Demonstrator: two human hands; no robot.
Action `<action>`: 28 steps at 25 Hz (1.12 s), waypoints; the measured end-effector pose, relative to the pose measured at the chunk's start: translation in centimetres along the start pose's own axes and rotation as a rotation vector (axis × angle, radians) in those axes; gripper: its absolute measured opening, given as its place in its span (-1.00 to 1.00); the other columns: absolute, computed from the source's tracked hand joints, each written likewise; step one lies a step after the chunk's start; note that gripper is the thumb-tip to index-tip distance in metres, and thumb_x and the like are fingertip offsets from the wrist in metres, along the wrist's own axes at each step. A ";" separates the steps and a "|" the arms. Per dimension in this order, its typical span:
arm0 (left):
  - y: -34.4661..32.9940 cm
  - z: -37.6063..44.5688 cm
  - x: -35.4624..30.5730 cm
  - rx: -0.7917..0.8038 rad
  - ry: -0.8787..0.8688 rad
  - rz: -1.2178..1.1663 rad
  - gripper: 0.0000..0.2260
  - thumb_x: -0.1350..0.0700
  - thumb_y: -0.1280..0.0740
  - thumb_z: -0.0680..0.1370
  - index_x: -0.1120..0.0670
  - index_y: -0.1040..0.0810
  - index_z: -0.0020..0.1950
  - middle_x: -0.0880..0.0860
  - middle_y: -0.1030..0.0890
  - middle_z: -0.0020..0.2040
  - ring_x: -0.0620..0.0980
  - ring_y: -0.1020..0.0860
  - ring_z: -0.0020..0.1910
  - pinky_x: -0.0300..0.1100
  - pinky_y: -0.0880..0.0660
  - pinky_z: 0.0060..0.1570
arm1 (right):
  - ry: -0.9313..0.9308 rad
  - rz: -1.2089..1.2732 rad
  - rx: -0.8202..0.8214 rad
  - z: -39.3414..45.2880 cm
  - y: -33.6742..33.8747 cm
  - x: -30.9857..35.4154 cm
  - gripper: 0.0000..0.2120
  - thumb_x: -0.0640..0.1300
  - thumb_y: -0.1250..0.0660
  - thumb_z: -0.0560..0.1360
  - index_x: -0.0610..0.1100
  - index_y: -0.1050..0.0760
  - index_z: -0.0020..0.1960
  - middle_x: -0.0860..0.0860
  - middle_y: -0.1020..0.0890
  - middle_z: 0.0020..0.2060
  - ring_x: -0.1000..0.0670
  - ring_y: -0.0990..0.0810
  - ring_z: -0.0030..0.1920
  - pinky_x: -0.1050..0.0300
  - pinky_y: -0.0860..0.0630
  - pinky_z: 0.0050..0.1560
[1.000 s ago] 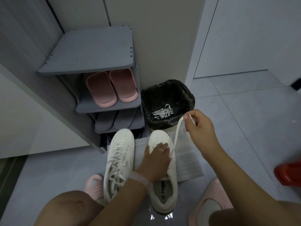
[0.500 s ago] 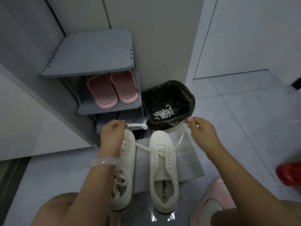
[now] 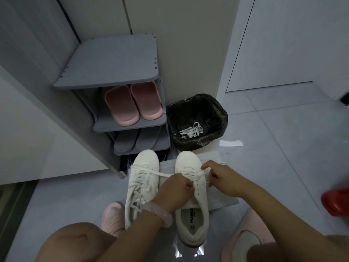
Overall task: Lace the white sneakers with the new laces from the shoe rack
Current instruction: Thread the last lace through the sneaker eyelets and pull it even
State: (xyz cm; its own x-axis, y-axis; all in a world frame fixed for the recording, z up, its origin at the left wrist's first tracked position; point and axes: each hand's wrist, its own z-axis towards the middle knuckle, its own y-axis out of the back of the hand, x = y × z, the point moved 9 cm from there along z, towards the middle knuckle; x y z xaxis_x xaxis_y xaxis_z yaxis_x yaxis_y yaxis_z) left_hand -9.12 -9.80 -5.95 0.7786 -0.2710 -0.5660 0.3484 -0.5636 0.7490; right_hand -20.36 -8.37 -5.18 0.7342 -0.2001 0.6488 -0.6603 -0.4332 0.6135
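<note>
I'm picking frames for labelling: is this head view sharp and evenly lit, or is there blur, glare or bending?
Head view: dim, flat light; door edges bow from the wide lens; both hands, left and right, look slightly soft; a bright glare patch on the floor behind the right sneaker.
</note>
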 end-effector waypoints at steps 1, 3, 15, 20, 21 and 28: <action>-0.4 0.1 0.1 0.000 0.012 -0.036 -0.78 0.18 -0.22 0.51 0.25 -0.62 -0.14 0.13 -0.57 -0.19 0.06 -0.55 -0.14 -0.12 -0.44 -0.12 | 0.024 -0.002 -0.017 0.0 -0.3 0.1 -0.71 -0.33 -0.13 0.54 -0.18 -0.34 0.25 0.08 -0.50 -0.31 0.15 -0.49 -0.25 0.43 -0.38 -0.26; -0.4 0.1 0.1 -0.016 0.029 -0.121 -0.78 0.21 -0.22 0.51 0.21 -0.66 -0.08 0.15 -0.65 -0.14 0.08 -0.58 -0.11 -0.12 -0.47 -0.10 | 0.067 -0.019 -0.070 0.0 -0.7 0.4 -0.76 -0.35 -0.16 0.53 -0.22 -0.37 0.18 0.01 -0.50 -0.30 0.08 -0.50 -0.25 0.43 -0.36 -0.26; -0.4 0.1 0.3 -0.068 0.058 -0.230 -0.81 0.15 -0.28 0.54 0.09 -0.66 0.06 0.08 -0.68 -0.04 -0.09 -0.55 -0.14 -0.40 -0.38 -0.22 | 0.105 -0.266 -0.249 0.3 -0.7 2.2 -0.77 -0.29 -0.09 0.56 -0.17 -0.29 0.21 0.01 -0.39 -0.20 0.08 -0.33 -0.25 0.32 -0.22 -0.40; -0.4 0.2 0.6 -0.071 0.079 -0.207 -0.81 0.13 -0.29 0.53 0.09 -0.66 0.05 0.08 -0.67 -0.02 -0.02 -0.58 -0.05 -0.28 -0.42 -0.10 | 0.080 -0.329 -0.251 0.1 -1.0 2.3 -0.74 -0.30 -0.08 0.56 -0.16 -0.30 0.23 -0.10 -0.51 -0.05 0.05 -0.34 -0.14 0.23 -0.23 -0.30; -0.4 0.2 0.7 -0.070 0.083 -0.208 -0.81 0.12 -0.29 0.53 0.09 -0.66 0.05 0.08 -0.67 -0.02 -0.02 -0.58 -0.03 -0.26 -0.42 -0.07 | 0.077 -0.334 -0.239 0.0 -1.0 2.3 -0.75 -0.29 -0.08 0.56 -0.16 -0.30 0.22 -0.11 -0.52 -0.04 0.04 -0.35 -0.14 0.23 -0.23 -0.31; -0.5 0.2 0.6 -0.067 0.072 -0.221 -0.80 0.09 -0.29 0.54 0.08 -0.65 0.08 0.07 -0.66 0.00 -0.03 -0.57 0.01 -0.26 -0.42 -0.05 | 0.107 -0.489 -0.189 -0.3 -1.8 2.9 -0.69 -0.31 -0.12 0.54 -0.18 -0.29 0.27 -0.13 -0.51 0.10 -0.08 -0.45 0.08 0.13 -0.32 -0.17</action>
State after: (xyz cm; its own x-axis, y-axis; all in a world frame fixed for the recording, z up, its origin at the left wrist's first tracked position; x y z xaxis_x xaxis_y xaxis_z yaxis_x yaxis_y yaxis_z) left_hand -8.95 -9.84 -6.73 0.7137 -0.0893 -0.6947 0.5466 -0.5492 0.6322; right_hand -17.11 -7.88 -4.30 0.9496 0.0800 0.3030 -0.2694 -0.2854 0.9198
